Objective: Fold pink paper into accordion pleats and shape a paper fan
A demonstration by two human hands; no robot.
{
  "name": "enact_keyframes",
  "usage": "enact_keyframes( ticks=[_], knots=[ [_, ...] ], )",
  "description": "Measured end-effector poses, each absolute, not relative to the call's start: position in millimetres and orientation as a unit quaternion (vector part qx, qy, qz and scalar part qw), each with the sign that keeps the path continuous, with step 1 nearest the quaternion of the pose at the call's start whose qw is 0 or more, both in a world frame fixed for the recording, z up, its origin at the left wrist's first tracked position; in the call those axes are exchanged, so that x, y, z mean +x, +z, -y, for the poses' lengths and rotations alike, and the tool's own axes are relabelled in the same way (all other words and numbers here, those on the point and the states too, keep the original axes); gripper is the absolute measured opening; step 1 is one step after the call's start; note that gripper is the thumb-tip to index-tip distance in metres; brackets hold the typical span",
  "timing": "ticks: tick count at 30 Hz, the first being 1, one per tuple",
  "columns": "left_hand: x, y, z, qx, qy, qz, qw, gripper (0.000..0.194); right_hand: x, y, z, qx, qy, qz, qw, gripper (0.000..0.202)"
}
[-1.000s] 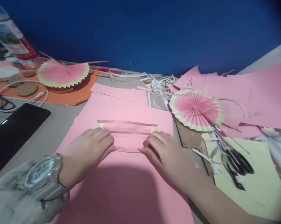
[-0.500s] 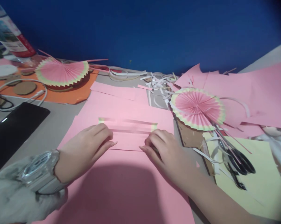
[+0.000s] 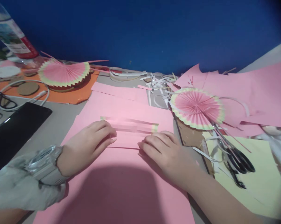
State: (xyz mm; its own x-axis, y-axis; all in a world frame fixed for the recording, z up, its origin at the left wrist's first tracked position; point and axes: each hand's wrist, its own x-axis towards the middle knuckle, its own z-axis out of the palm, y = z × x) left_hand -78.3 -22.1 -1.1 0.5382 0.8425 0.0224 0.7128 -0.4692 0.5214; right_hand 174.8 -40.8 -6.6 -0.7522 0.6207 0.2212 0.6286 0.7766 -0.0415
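Item: my left hand [image 3: 88, 146], fingers bunched together, curled over the left part of the creased pink paper [image 3: 128, 140], thumb at its near edge. Whether they pinch or only press, I cannot tell.

Item: my right hand [image 3: 163, 152], fingers close together and bent over the right part; grip likewise uncertain.

Item: the creased pink paper, yellow-green at its ends, crosswise between my hands on a large pink sheet [image 3: 173, 202]. Judged very light, thin and springy at the creases, easily crumpled or skewed; best held at both ends of the near fold, with gentle, even pressure.

Item: wristwatch [image 3: 43, 161], on my left wrist, above a grey sleeve [image 3: 21, 186].

Item: black smartphone [image 3: 19, 130], left, on the grey surface [image 3: 61, 118].

Item: scissors [image 3: 239, 160], black-handled, right, over a pale yellow sheet [image 3: 261, 174].

Item: pleated paper rosette [image 3: 196, 104], pink with a yellow-green rim, beyond my right hand.

Item: white paper strips [image 3: 158, 82], tangled, farther back.

Item: pleated paper fan [image 3: 66, 73], same colours, above an orange sheet [image 3: 84, 90], far left.

Item: plastic bottle [image 3: 14, 37], labelled, behind.
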Motion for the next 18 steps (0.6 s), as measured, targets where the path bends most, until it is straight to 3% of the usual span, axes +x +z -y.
enact_keyframes(
  ticks=[5, 9, 13, 18],
  knots=[
    [-78.6, 3.3, 24.1, 0.844, 0.155, -0.458, 0.231, 0.014, 175.3, -5.5, 39.9, -0.301, -0.06, 0.946, 0.106, 0.018],
    [-81.2, 5.9, 27.3, 0.87, 0.208, -0.428, 0.13, 0.016, 175.6, -4.5, 38.9, -0.309, -0.065, 0.939, 0.137, 0.017],
    [-82.9, 4.6, 30.4, 0.885, 0.228, -0.405, 0.035, 0.03, 177.0, -4.7, 37.6, -0.342, -0.014, 0.912, 0.226, 0.011],
    [-82.0, 10.6, 34.1, 0.878, 0.197, -0.414, 0.14, 0.017, 181.6, -1.8, 37.3, -0.359, 0.094, 0.888, 0.272, 0.006]
  ],
)
